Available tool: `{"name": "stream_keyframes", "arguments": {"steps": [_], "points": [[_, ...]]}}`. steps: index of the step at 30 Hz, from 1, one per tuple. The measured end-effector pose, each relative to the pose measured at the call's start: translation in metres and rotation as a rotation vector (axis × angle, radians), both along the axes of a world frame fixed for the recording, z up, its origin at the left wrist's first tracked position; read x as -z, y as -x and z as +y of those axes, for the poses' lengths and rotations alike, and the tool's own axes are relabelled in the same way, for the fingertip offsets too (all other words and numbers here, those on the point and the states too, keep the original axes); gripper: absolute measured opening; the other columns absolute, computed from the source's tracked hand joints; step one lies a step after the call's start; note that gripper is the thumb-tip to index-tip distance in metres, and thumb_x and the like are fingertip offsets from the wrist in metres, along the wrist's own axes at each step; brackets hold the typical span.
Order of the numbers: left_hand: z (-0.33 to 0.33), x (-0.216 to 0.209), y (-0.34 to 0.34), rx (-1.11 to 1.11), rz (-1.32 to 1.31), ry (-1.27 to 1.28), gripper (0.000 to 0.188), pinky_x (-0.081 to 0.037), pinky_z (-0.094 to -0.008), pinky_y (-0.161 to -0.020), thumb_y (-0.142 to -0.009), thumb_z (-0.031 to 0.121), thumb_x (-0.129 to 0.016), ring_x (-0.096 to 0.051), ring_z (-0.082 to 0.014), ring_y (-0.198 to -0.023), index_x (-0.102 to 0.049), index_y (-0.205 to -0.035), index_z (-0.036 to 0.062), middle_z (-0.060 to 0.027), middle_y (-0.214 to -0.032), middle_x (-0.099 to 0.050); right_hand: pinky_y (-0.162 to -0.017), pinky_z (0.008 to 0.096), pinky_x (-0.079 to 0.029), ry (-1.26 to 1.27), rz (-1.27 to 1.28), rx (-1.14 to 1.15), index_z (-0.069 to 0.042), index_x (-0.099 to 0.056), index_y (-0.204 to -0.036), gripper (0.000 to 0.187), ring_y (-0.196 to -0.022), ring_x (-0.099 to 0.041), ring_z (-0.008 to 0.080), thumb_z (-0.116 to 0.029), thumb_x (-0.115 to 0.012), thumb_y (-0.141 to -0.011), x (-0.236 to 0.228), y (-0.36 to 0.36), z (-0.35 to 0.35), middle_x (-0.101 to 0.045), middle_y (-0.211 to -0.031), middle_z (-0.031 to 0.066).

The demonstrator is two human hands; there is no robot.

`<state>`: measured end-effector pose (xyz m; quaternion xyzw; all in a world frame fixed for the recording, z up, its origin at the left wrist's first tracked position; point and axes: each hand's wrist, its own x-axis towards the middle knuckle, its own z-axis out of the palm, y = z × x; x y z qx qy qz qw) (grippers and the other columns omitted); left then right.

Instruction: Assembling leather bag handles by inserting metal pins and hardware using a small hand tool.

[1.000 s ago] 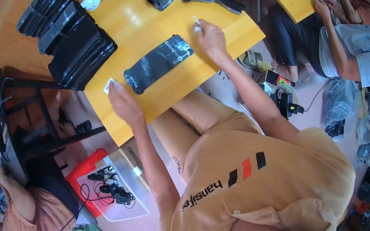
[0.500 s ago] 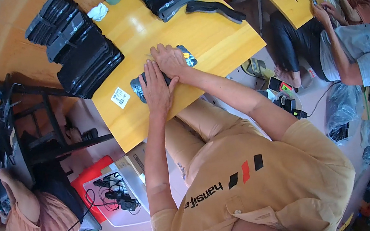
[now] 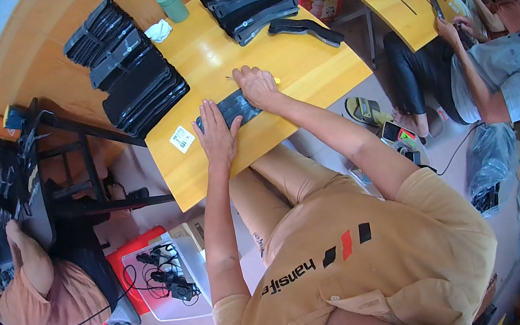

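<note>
A flat dark piece with a shiny, plastic-like surface (image 3: 239, 108) lies across the near part of the yellow table. My left hand (image 3: 218, 134) rests flat on its left end, fingers stretched and thumb spread. Over the right end is my right hand (image 3: 259, 88), its fingers curled. A small yellow end (image 3: 277, 81) sticks out past that hand on the right, and a thin tip shows by the fingertips on the left; it looks like a slim tool, mostly hidden in the grip. A white label sheet (image 3: 181, 139) lies left of my left hand.
Stacks of black strips (image 3: 143, 89) stand at the table's left edge, with more black strips (image 3: 248, 4) at the back. One curved black strip (image 3: 307, 30) lies alone at right. A green canister (image 3: 172, 6) and white tissue (image 3: 158, 31) sit behind. Other people sit at both sides.
My hands have moved apart, the right one shifting rightward along the dark piece. More of its surface now shows between them. The whole view has tilted slightly.
</note>
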<state>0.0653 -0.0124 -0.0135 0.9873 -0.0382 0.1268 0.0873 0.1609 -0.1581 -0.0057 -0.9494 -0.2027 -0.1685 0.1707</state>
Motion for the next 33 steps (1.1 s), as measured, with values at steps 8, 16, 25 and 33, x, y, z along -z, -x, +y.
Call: {"name": "stream_keyframes", "arguments": {"steps": [8, 16, 25, 33], "points": [[0.023, -0.037, 0.02, -0.384, -0.093, 0.474, 0.046, -0.037, -0.0446, -0.086, -0.087, 0.034, -0.042, -0.047, -0.0377, -0.104, -0.049, -0.108, -0.0064, -0.0264, -0.111, -0.049, -0.061, 0.0444, -0.049, -0.301, -0.074, 0.276, -0.005, -0.057, -0.093, 0.018, -0.073, -0.06, 0.0352, -0.012, -0.048, -0.079, -0.009, 0.003, -0.089, -0.059, -0.084, 0.0161], [0.009, -0.054, -0.013, -0.789, 0.128, 0.347, 0.045, -0.046, -0.0447, -0.076, -0.081, 0.04, -0.052, -0.059, -0.0396, -0.084, -0.061, -0.082, -0.004, -0.0262, -0.086, -0.061, -0.056, 0.0401, -0.049, -0.065, -0.072, 0.267, -0.004, -0.053, -0.079, 0.006, -0.067, -0.06, 0.0297, -0.007, -0.05, -0.076, 0.003, 0.034, -0.105, -0.056, -0.074, 0.0145], [-0.011, -0.028, -0.02, -0.783, 0.074, 0.141, 0.046, -0.048, -0.0422, -0.067, -0.082, 0.043, -0.052, -0.062, -0.0349, -0.074, -0.063, -0.075, -0.0012, -0.0217, -0.078, -0.063, -0.053, 0.0384, -0.049, -0.055, -0.067, 0.267, -0.004, -0.05, -0.08, 0.005, -0.065, -0.059, 0.0276, -0.006, -0.049, -0.075, 0.0, 0.038, -0.109, -0.055, -0.072, 0.013], [-0.009, -0.02, -0.015, -0.654, -0.127, 0.201, 0.039, -0.046, -0.0469, -0.062, -0.087, 0.034, -0.047, -0.059, -0.0391, -0.067, -0.061, -0.075, -0.0011, -0.0244, -0.071, -0.06, -0.053, 0.0375, -0.049, -0.061, -0.062, 0.268, -0.004, -0.05, -0.08, 0.006, -0.064, -0.06, 0.0271, -0.005, -0.049, -0.074, 0.005, 0.033, -0.109, -0.055, -0.071, 0.0121]]}}
